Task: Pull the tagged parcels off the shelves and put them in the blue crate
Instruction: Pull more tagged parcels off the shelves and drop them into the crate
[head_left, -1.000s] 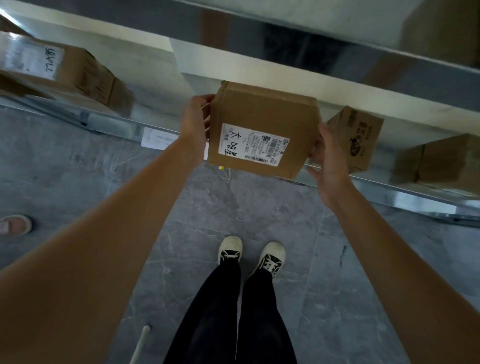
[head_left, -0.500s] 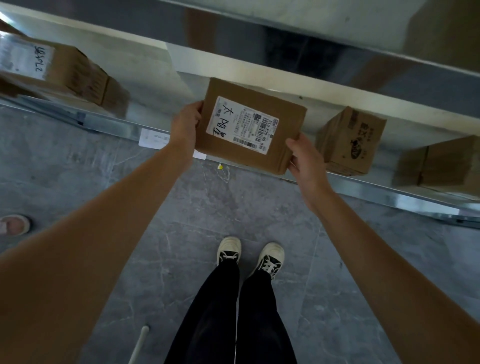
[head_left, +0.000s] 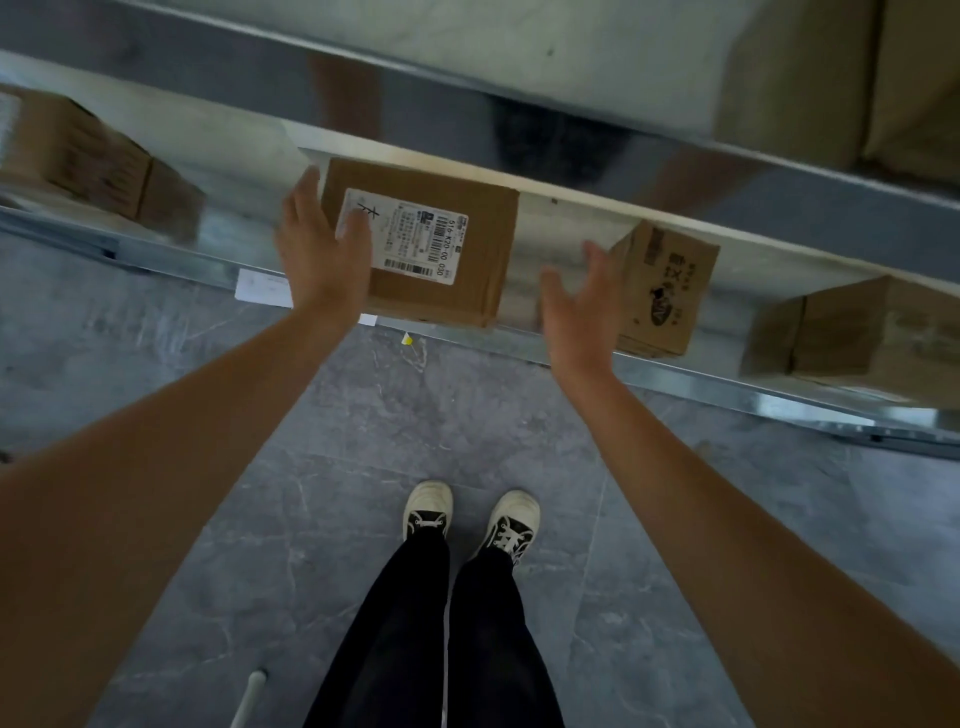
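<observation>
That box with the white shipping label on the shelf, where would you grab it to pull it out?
Take the labelled box by its two short side faces, one hand on each, coming in from the aisle. It sits flat at the shelf's front edge with the label up, and both sides look free. The left hand is already open by its left side; the right hand is open and apart from it.

Cardboard parcels on the shelf: four, namely labelled parcel (head_left: 431, 244), printed box (head_left: 662, 291), left box (head_left: 78, 156), right box (head_left: 872, 332). Hands: two. Shoes: two. Shelf tags: two.
</observation>
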